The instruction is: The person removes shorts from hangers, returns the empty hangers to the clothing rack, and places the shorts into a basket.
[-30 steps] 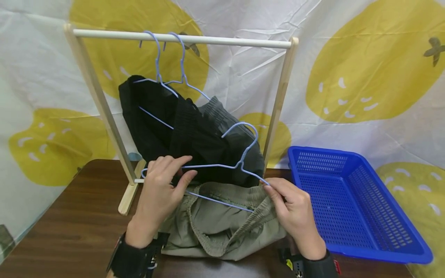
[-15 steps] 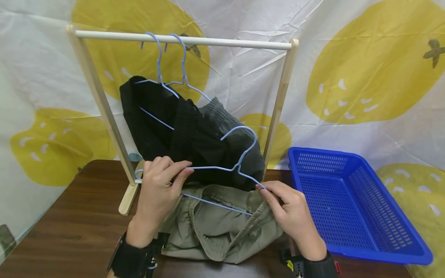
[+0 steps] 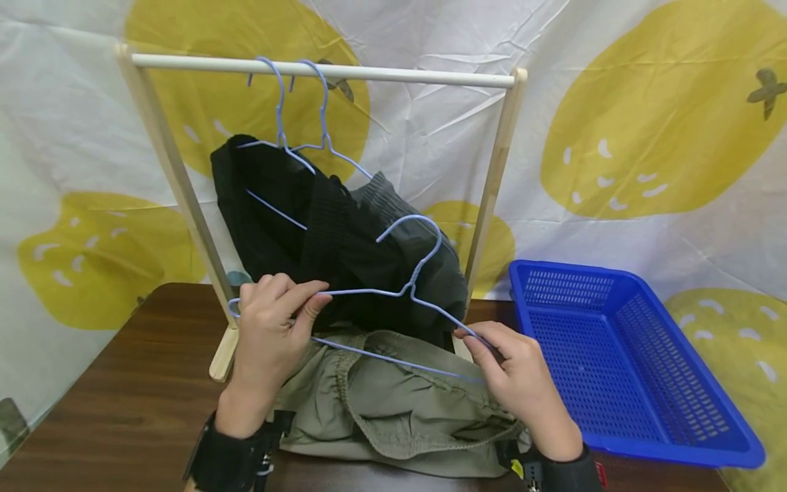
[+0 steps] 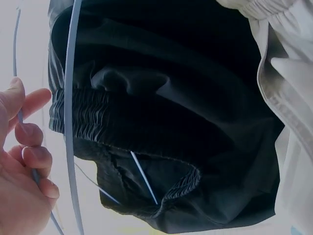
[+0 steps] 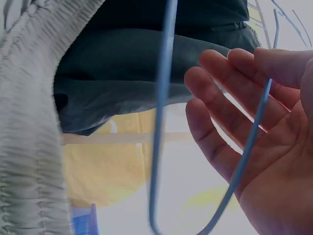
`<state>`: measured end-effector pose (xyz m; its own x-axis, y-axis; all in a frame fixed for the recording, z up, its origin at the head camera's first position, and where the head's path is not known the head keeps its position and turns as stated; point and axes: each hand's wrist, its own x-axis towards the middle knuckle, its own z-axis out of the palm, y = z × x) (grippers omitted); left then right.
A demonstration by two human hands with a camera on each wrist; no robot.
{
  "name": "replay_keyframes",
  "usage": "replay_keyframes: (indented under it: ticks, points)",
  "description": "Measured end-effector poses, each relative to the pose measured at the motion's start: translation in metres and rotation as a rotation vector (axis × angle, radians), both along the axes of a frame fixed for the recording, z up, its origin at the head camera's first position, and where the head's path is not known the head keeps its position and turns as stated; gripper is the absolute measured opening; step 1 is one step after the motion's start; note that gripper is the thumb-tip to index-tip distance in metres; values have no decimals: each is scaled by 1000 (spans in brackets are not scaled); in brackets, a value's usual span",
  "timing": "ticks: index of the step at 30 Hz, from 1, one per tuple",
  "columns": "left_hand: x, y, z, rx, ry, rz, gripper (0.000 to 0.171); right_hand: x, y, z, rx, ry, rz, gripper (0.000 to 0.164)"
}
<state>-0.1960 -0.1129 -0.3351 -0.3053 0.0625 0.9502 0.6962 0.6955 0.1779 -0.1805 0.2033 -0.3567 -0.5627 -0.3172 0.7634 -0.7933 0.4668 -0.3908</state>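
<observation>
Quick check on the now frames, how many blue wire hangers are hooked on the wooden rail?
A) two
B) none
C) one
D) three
A: two hanger hooks sit over the wooden rail, carrying the black garments; the third blue wire hanger is off the rail, held at its ends by the left hand and right hand above the olive shorts.

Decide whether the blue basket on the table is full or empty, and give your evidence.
Empty. The head view shows the blue basket's bare perforated floor and walls, with nothing lying inside it.
</observation>
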Motion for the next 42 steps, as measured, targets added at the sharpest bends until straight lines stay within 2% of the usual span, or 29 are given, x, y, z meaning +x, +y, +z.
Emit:
replay_keyframes:
  ticks: [4,11,15,20,25,34,42]
  points:
    - [0,-2,1,29,7,-4,45,0,4,0,-25,-15,24,23]
    - [3,-6,3,99,-64,-3,49,2,13,2,-29,-43,-2,20]
    - [3,-9,4,134,-55,1,49,2,17,2,-35,-62,-13,22]
    - [3,-12,4,169,-71,-2,50,1,19,2,-54,-85,18,21]
    - [3,-14,3,170,-87,9,51,1,20,2,-90,-119,51,20]
    - [1,-13,2,180,-105,13,53,1,18,2,-135,-77,62,26]
    - [0,-15,2,173,-102,30,57,3,15,5,-156,-118,63,24]
